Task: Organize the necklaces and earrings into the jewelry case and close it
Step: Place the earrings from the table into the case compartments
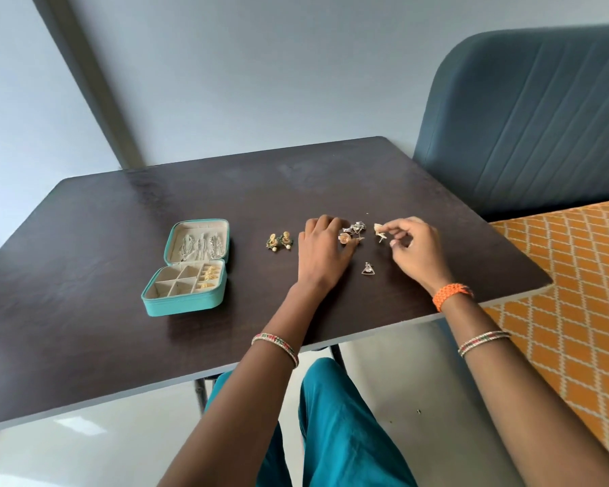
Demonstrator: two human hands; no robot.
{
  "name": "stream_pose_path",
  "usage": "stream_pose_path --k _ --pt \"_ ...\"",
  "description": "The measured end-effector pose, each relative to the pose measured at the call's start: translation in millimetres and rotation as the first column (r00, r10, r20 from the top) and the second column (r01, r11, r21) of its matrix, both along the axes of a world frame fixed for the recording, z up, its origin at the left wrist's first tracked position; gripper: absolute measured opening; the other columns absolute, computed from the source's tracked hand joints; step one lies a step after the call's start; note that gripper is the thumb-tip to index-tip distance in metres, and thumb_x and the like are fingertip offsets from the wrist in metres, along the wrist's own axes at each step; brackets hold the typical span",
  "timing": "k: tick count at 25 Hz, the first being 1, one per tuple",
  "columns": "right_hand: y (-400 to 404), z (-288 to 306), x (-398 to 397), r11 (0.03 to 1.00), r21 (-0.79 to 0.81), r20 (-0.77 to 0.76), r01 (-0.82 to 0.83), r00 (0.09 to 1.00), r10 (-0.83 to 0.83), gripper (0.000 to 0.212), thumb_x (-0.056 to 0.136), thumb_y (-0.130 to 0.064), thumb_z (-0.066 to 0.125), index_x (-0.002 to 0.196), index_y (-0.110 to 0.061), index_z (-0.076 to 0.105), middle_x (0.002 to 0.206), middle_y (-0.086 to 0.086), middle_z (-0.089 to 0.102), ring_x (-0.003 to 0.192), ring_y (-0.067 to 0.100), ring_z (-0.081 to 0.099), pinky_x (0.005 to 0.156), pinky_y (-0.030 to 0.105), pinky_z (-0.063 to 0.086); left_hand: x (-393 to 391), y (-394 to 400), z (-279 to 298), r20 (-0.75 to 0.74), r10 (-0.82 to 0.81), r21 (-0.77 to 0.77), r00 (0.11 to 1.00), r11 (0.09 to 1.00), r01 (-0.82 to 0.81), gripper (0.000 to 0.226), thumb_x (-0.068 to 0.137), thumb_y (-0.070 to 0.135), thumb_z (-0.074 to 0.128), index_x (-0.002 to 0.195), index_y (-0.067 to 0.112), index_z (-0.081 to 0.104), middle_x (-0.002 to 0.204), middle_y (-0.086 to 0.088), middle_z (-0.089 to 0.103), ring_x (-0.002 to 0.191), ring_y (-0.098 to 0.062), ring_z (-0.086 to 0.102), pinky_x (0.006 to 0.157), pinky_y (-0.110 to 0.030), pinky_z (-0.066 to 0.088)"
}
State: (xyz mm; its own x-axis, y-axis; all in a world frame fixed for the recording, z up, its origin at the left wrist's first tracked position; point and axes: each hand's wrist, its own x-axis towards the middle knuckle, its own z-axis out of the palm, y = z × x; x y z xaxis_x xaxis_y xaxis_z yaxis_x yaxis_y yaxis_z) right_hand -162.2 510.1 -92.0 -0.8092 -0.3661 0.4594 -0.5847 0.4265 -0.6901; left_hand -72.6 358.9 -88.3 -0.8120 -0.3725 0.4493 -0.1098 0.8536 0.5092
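Right hand (pixel 415 246) pinching a gold earring (pixel 379 229); left hand (pixel 322 249) apparently gripping a round earring (pixel 345 237); jewelry case (pixel 187 267) open.

Both forearms are bare, no sleeves in sight. On the left forearm (pixel 261 367) sits a thin bangle (pixel 275 347), silvery with red and green flecks running round it. The right forearm (pixel 507 374) wears a matching bangle (pixel 483 342), and here it looks like two slim rings lying side by side, same silver with red and green dots. Further up, at the right wrist, there's a chunky orange band (pixel 451 294), braided or knotted thread, with a paler strand showing at one end. The left hand (pixel 322 249) and right hand (pixel 413 246) show no rings that can be made out. Below the arms, teal trousers (pixel 334 434) in a smooth, loose fabric cover both legs.
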Motion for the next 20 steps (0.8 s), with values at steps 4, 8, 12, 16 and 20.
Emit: stream_pose_path --k 4,8,12,16,20 --pt "-1.9 2.4 -1.5 0.998 0.048 0.047 -0.045 0.998 0.042 0.032 0.071 0.009 0.059 0.091 -0.011 0.074 0.079 0.001 0.061 0.067 0.015 0.056 0.064 0.004 0.042 -6.7 1.1 -3.6 0.064 -0.003 -0.005 0.998 1.000 0.004 0.026 0.089 0.036 0.060 0.106 0.019 0.066 0.114 0.000 0.057 0.116 -0.024 0.039 0.090 -0.035 0.028" --pt "-3.2 4.7 -8.9 0.987 0.135 0.082 -0.084 0.994 0.073 0.027 0.076 -0.001 0.064 0.094 -0.020 0.073 0.071 -0.001 0.063 0.058 0.008 0.051 0.063 0.018 0.045 -10.2 1.5 0.1 0.096 -0.016 -0.070 0.995 0.997 0.023 0.023 0.089 0.035 0.060 0.101 0.019 0.069 0.115 0.000 0.057 0.115 -0.024 0.039 0.088 -0.035 0.027" --pt "-4.4 14.5 -17.2 0.957 0.273 0.098 -0.100 0.992 0.076 0.021 0.081 -0.010 0.066 0.097 -0.019 0.075 0.067 -0.004 0.063 0.057 0.002 0.051 0.066 0.018 0.042 -13.6 2.8 0.8 0.119 -0.016 -0.096 0.993 0.995 0.028 0.020 0.090 0.032 0.057 0.096 0.020 0.072 0.112 0.000 0.058 0.114 -0.024 0.040 0.086 -0.035 0.027" --pt "-3.7 18.6 -15.6 0.967 0.240 0.166 -0.086 0.985 0.046 0.014 0.081 -0.010 0.070 0.093 -0.013 0.076 0.075 0.008 0.070 0.063 0.009 0.055 0.064 0.015 0.042 -10.2 3.3 1.0 0.053 -0.032 -0.118 0.998 0.992 0.039 0.020 0.091 0.027 0.056 0.096 0.017 0.072 0.107 0.001 0.062 0.110 -0.025 0.042 0.083 -0.033 0.027" --pt "-5.3 11.3 -4.3 0.995 0.100 0.089 -0.018 0.996 0.009 0.007 0.079 -0.017 0.074 0.084 -0.012 0.075 0.069 -0.005 0.060 0.060 0.002 0.051 0.061 0.017 0.041 -2.7 9.6 1.0 -0.048 -0.104 -0.073 0.993 0.992 0.100 0.017 0.090 0.026 0.059 0.088 0.015 0.072 0.092 -0.002 0.068 0.091 -0.027 0.051 0.077 -0.035 0.039"
